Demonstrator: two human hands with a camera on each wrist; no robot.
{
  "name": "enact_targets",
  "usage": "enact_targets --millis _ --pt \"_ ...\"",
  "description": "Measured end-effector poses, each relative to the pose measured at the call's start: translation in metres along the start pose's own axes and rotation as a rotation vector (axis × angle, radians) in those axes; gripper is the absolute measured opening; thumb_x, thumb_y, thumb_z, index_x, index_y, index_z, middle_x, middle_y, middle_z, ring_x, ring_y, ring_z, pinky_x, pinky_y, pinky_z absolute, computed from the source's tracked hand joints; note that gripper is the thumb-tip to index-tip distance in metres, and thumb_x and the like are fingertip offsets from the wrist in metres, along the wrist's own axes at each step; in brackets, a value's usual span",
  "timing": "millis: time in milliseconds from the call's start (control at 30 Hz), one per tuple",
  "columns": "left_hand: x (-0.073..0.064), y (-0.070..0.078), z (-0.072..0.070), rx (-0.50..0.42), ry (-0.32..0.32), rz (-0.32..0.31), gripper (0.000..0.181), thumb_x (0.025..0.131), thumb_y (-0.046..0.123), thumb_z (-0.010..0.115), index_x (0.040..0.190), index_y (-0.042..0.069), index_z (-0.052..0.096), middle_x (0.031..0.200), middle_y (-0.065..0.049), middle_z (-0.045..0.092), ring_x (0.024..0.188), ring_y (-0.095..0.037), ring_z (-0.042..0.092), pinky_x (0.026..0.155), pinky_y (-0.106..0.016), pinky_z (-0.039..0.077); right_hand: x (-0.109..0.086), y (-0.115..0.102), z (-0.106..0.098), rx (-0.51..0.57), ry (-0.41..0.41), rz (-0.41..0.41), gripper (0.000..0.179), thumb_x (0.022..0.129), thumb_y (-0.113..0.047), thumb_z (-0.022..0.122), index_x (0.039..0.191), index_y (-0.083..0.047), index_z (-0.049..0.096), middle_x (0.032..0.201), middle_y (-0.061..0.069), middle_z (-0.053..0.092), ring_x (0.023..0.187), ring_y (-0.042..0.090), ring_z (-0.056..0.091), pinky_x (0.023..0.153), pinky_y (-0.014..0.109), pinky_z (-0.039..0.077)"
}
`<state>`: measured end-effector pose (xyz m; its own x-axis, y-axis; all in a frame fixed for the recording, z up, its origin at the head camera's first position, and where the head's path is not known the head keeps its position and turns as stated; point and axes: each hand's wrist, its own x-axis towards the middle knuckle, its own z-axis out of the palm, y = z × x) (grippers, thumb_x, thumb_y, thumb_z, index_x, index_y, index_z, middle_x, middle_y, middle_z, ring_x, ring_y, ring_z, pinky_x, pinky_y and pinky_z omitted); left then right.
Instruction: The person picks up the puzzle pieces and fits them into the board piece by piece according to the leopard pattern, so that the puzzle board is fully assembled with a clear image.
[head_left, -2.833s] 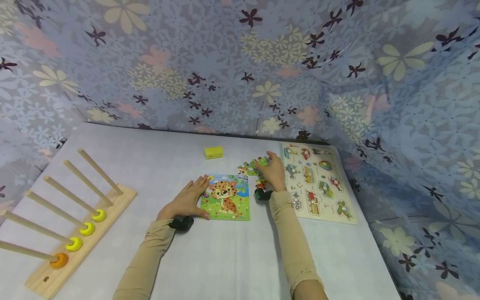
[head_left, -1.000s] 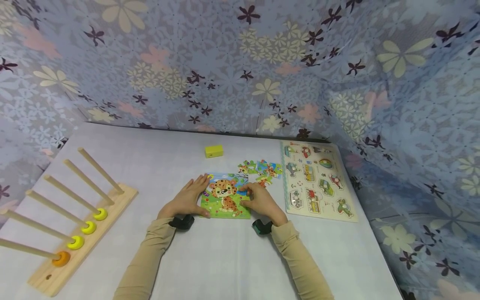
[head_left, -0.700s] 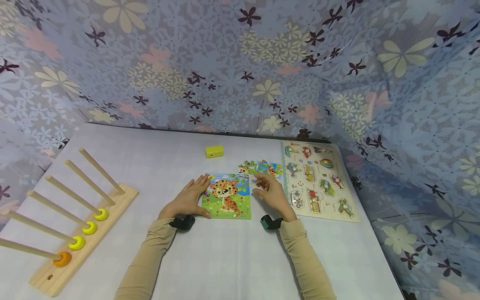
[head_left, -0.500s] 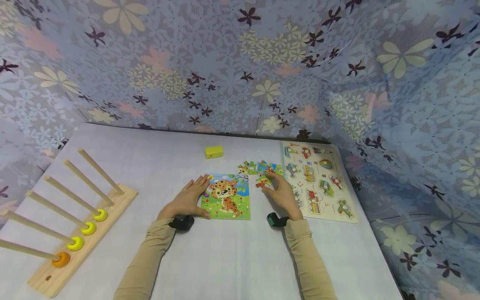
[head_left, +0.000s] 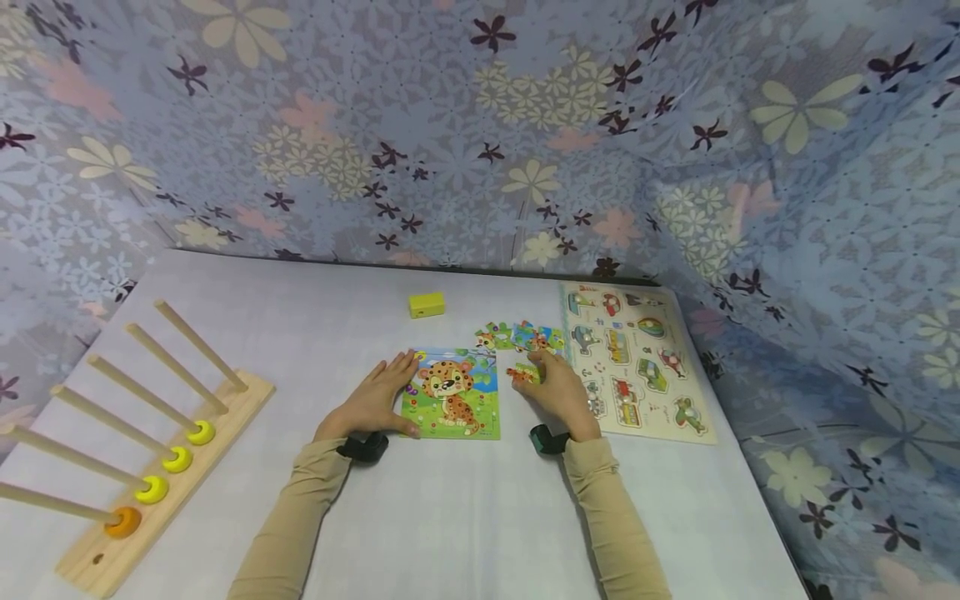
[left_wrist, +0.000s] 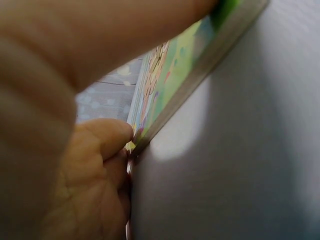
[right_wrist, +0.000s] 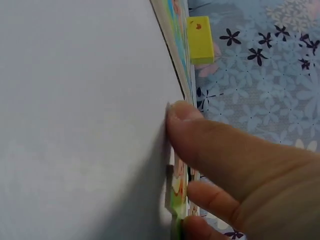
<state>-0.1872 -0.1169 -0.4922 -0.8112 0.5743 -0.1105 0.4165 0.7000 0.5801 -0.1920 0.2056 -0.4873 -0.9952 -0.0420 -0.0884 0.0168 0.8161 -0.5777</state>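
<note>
Pinching puzzle piece (head_left: 522, 374) between thumb (right_wrist: 192, 137) and fingers (right_wrist: 215, 201), right hand (head_left: 561, 390), left hand (head_left: 375, 402) outspread

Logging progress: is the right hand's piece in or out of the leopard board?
Out: the piece is beside the leopard board, white table showing between.

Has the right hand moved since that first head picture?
Yes, down the view: the right hand has come lower along the left edge of the vehicle puzzle board.
</note>
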Motion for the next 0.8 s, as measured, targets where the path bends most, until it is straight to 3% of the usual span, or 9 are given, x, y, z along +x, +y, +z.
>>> enact_targets --millis 100,233,400,633,800 --pt "0.0 0.0 0.0 0.006 0.001 0.002 0.119 0.066 0.043 0.085 0.151 -0.006 0.018 0.161 -0.023 0.01 0.15 -0.039 0.009 0.122 -0.055 0.005 0.0 0.0 -0.001 -0.022 -0.023 0.008 0.052 0.086 -0.037 0.072 0.125 -0.007 0.057 0.099 0.015 0.061 0.078 0.026 0.055 0.062 0.034 0.042" --pt "0.001 0.0 -0.001 0.007 0.003 0.002 0.119 0.066 0.043 0.085 0.151 -0.006 0.018 0.161 -0.023 0.01 0.15 -0.04 0.01 0.122 -0.055 0.005 0.0 0.001 -0.002 0.005 -0.026 0.024 0.045 0.086 -0.034 0.071 0.116 -0.003 0.057 0.108 0.018 0.058 0.088 0.03 0.058 0.071 0.038 0.048" --pt "0.0 0.0 -0.001 0.001 -0.001 -0.002 0.119 0.066 0.042 0.085 0.151 -0.006 0.018 0.161 -0.023 0.01 0.15 -0.039 0.01 0.123 -0.055 0.005 0.003 0.006 0.0 0.234 0.022 0.039 0.027 0.088 -0.018 0.068 0.108 -0.003 0.055 0.106 0.016 0.059 0.085 0.027 0.056 0.069 0.034 0.048" --pt "0.0 0.0 0.0 0.003 -0.001 0.004 0.119 0.066 0.043 0.085 0.151 -0.005 0.018 0.161 -0.023 0.01 0.15 -0.039 0.009 0.122 -0.055 0.005 0.006 0.012 0.005 0.492 -0.016 0.043 0.04 0.098 -0.014 0.052 0.138 -0.012 0.049 0.101 0.01 0.053 0.052 0.008 0.045 0.049 0.021 0.041" --pt "0.001 -0.001 0.001 0.01 0.0 0.002 0.119 0.066 0.043 0.085 0.152 -0.005 0.017 0.161 -0.022 0.01 0.15 -0.039 0.01 0.123 -0.055 0.005 0.006 0.012 0.006 0.646 -0.034 0.081 0.031 0.1 -0.018 0.051 0.128 -0.004 0.048 0.085 0.003 0.062 0.042 0.007 0.048 0.044 0.021 0.045"
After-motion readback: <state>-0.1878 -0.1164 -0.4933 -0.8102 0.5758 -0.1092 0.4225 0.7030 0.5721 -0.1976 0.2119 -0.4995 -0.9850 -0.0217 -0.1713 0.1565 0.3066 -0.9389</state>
